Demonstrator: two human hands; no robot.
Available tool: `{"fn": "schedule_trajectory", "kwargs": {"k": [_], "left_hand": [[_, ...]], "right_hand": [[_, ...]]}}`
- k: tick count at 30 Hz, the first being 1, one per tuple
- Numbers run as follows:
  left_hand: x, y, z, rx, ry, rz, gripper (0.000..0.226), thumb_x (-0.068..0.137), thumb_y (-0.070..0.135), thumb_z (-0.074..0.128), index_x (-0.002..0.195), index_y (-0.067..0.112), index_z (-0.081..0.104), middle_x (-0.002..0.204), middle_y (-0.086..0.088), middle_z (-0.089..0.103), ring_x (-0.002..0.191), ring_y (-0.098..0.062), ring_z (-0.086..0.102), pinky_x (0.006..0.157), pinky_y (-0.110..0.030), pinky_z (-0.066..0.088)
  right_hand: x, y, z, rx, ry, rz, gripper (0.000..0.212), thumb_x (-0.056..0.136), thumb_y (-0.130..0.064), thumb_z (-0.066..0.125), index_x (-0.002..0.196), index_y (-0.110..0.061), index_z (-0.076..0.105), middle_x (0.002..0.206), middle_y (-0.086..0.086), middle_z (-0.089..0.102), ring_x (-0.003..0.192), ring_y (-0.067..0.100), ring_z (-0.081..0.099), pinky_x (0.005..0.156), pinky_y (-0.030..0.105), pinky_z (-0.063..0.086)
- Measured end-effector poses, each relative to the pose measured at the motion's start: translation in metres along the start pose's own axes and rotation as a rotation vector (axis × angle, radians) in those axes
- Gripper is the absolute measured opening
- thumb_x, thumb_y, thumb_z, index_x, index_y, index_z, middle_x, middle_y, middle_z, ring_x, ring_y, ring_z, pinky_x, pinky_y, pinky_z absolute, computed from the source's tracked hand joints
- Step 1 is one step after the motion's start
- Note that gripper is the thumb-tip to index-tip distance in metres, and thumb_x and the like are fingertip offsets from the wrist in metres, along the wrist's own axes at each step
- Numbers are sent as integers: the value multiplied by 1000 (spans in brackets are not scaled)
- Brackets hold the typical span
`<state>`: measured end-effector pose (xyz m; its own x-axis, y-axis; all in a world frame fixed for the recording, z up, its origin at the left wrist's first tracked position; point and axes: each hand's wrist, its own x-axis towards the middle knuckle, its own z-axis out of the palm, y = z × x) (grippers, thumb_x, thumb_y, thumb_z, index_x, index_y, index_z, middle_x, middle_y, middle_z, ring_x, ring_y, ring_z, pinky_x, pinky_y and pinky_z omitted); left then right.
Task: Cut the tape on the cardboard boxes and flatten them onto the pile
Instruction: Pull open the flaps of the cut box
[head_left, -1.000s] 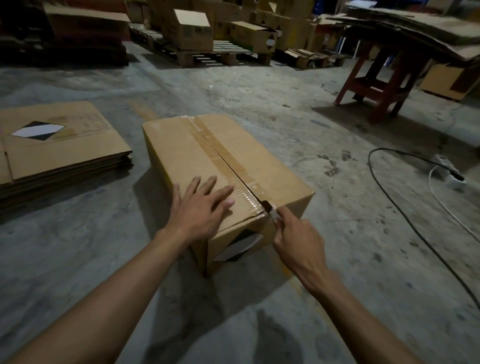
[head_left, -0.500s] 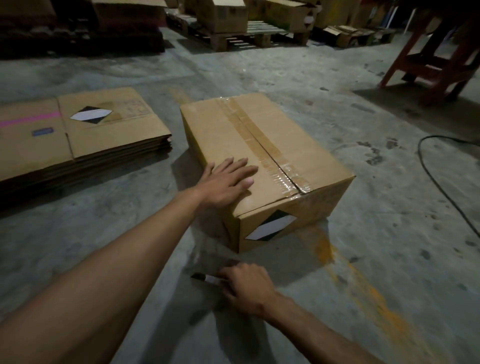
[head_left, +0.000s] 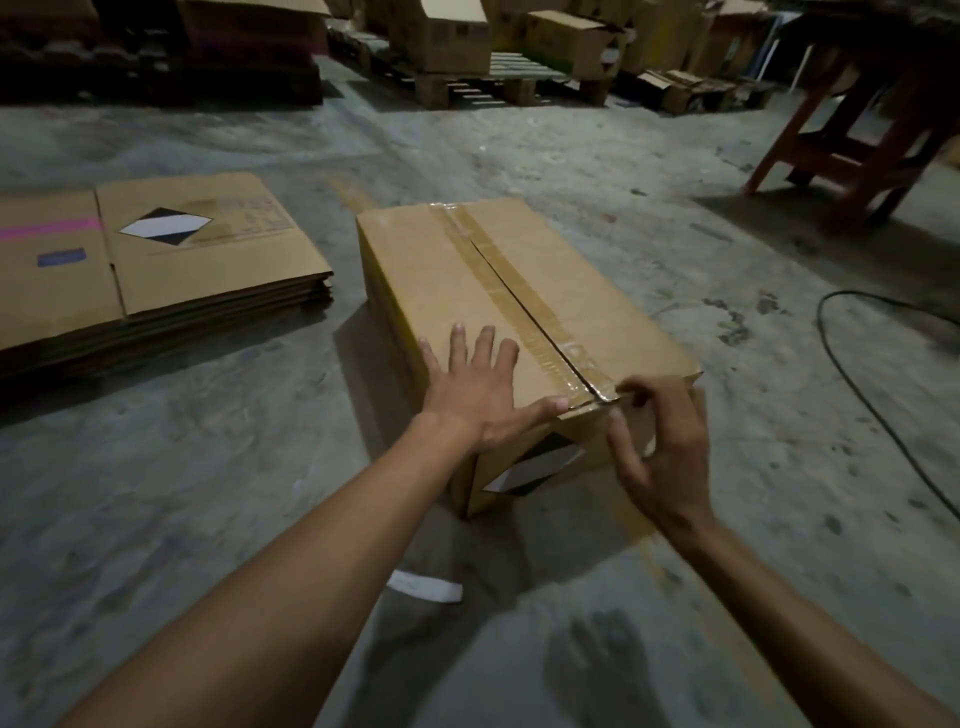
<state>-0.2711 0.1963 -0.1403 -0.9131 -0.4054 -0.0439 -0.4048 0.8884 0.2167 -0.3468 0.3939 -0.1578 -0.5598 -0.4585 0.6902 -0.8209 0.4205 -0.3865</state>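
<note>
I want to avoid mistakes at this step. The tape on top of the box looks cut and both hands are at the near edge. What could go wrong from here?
1. The tape looks slit along the seam, but the strip folded over the near edge may still hold; the right hand, fingers curled there, could tear the cardboard box.
2. The left hand presses flat on the flap, so it may resist opening.

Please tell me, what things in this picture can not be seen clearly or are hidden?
- Head view: inside of the box; its flaps lie shut.
- The label on the box's near end is partly covered by the left hand and the right hand.
- The small print on the pile of flat cardboard is too small to read.
- The cable and the red stand are cut off by the right edge.
- Far boxes: dark, blurred.
</note>
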Motion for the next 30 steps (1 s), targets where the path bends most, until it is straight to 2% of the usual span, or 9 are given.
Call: {"fn": "schedule_trajectory", "kwargs": {"k": [3, 5, 7, 11, 16, 19, 23, 27, 30], "left_hand": [[1, 9, 6, -27, 41, -43, 113, 66, 97, 16, 151, 22, 17, 164, -6, -2, 147, -40, -14, 107, -73, -9], [2, 10, 10, -35, 90, -50, 113, 65, 98, 15, 149, 23, 20, 164, -5, 1, 148, -39, -13, 107, -73, -9], [0, 8, 12, -50, 132, -47, 112, 65, 98, 15, 149, 25, 21, 164, -4, 4, 149, -36, -11, 109, -73, -8], [-2, 5, 15, -57, 152, -31, 103, 66, 98, 16, 149, 37, 15, 164, -2, 2, 149, -34, -12, 110, -70, -11], [-8, 5, 12, -75, 136, -2, 92, 72, 94, 13, 150, 46, 4, 164, 0, -8, 148, -28, -19, 111, -69, -10], [-13, 5, 8, -45, 105, 36, 87, 75, 91, 8, 151, 48, 0, 163, 2, -14, 148, -26, -21, 111, -68, -10], [-10, 10, 2, 25, 40, 69, 81, 76, 88, 4, 148, 54, -7, 162, 1, -20, 147, -29, -24, 111, -67, -11], [-3, 20, -5, 35, -25, 56, 76, 78, 86, 4, 147, 56, -5, 163, -2, -13, 148, -33, -19, 109, -69, -14], [8, 37, -12, -40, 13, 17, 65, 90, 75, 13, 148, 47, 16, 163, -3, 5, 150, -31, -5, 113, -67, -6]], "right_hand": [[37, 39, -2, -233, -265, -143, 59, 85, -60, 56, 131, -24, 58, 131, 7, 55, 123, 29, 45, 97, 44, 35], [57, 56, -1, -246, -553, -162, 76, 76, -83, 38, 139, -41, 48, 151, -2, 43, 141, 25, 32, 105, 46, 26], [72, 66, 0, -199, -754, -178, 78, 71, -91, 28, 139, -53, 37, 156, -11, 35, 145, 19, 26, 109, 45, 21], [91, 77, -3, -84, -812, -205, 69, 70, -89, 40, 133, -60, 40, 151, -21, 38, 140, 12, 30, 108, 46, 25], [98, 74, -5, 37, -705, -152, 58, 79, -72, 51, 130, -44, 56, 144, -10, 51, 127, 8, 41, 102, 32, 36], [90, 69, -5, 30, -361, -217, 46, 91, -49, 49, 122, -20, 68, 121, 2, 68, 107, 11, 58, 88, 25, 47], [92, 74, -10, 152, 61, -27, 31, 98, -32, 50, 114, -11, 67, 98, -5, 68, 86, -1, 59, 71, 9, 46], [88, 93, -10, 140, -107, 202, 28, 92, -19, 65, 121, -21, 64, 108, -7, 68, 98, 7, 63, 80, 16, 51], [84, 92, -1, 325, -83, 488, 18, 97, -33, 56, 96, -23, 71, 86, 3, 71, 76, 16, 67, 59, 22, 50]]}}
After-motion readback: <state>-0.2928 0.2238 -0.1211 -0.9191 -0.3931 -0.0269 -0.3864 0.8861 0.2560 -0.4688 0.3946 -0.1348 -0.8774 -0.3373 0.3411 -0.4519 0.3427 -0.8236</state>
